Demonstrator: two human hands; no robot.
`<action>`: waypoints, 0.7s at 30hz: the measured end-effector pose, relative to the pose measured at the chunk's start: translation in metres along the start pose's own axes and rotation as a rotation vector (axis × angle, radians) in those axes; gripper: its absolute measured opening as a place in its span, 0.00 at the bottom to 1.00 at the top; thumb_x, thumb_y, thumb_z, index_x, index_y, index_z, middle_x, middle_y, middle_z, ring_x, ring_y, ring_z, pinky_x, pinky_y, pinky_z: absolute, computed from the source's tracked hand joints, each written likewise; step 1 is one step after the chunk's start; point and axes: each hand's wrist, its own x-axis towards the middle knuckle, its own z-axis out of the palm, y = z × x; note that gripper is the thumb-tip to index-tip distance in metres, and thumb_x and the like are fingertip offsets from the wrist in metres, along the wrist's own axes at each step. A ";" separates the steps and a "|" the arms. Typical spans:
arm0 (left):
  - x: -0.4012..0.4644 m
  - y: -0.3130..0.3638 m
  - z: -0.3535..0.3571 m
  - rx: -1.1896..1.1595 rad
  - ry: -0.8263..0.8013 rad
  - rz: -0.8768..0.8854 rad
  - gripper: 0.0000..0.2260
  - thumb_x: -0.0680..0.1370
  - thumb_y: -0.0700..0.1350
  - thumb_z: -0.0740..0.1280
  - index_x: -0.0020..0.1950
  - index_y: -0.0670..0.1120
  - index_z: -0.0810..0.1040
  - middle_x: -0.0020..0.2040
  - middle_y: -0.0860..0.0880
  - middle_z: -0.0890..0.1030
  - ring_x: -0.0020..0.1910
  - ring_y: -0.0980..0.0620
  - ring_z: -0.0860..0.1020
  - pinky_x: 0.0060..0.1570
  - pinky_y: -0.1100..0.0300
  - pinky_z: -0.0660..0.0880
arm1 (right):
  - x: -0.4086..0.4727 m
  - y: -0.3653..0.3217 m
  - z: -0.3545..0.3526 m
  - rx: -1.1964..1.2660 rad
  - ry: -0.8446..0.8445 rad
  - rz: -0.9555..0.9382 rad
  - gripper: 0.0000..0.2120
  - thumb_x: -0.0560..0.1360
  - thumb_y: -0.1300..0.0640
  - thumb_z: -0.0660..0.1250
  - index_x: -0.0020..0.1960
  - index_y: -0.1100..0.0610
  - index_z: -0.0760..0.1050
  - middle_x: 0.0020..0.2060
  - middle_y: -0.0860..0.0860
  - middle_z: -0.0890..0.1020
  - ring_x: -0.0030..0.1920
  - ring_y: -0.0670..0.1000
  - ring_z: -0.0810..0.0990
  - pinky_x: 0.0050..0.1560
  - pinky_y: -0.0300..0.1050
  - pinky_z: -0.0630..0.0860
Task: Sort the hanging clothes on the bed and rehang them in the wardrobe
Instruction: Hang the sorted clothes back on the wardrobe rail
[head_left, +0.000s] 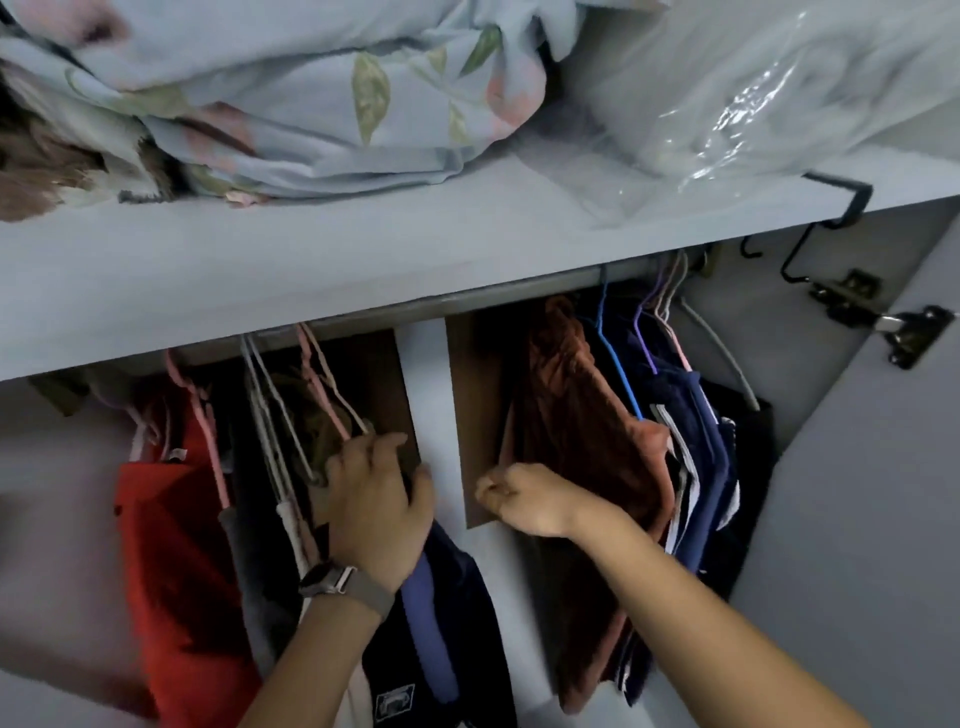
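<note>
— Both hands: what are they doing?
— Left hand (376, 506), fingers curled, grips hangers (311, 415); right hand (524, 499) is fisted, pinching the rust garment (582, 415) hanging on the wardrobe rail (493, 299).

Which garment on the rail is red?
The leftmost one, the red garment, on a pink hanger. The others are rust brown, navy or grey.

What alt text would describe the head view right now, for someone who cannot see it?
Two hands part clothes on a wardrobe rail: the left hand pushes the left bunch aside, and the right hand, fingers curled, is at the rust garment. Above, a shelf holds floral bedding and a plastic bag.
</note>
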 end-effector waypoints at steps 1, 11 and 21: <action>-0.002 0.013 0.003 -0.021 -0.033 0.066 0.26 0.72 0.58 0.52 0.59 0.45 0.76 0.56 0.42 0.75 0.55 0.41 0.70 0.54 0.50 0.70 | -0.015 0.019 -0.007 0.004 0.037 0.044 0.17 0.80 0.52 0.58 0.65 0.56 0.74 0.62 0.54 0.78 0.63 0.53 0.75 0.62 0.39 0.69; -0.111 0.178 0.079 0.007 -0.692 0.588 0.16 0.76 0.56 0.61 0.63 0.56 0.70 0.58 0.54 0.74 0.58 0.50 0.75 0.55 0.55 0.74 | -0.257 0.192 -0.014 0.011 0.389 0.432 0.11 0.78 0.57 0.60 0.57 0.53 0.78 0.50 0.49 0.83 0.49 0.48 0.79 0.45 0.32 0.71; -0.364 0.432 0.126 -0.111 -1.029 1.242 0.21 0.76 0.55 0.61 0.69 0.56 0.64 0.62 0.50 0.75 0.60 0.47 0.74 0.55 0.55 0.72 | -0.585 0.330 0.039 0.168 0.744 0.995 0.10 0.72 0.46 0.65 0.53 0.43 0.72 0.44 0.40 0.79 0.47 0.43 0.78 0.50 0.38 0.74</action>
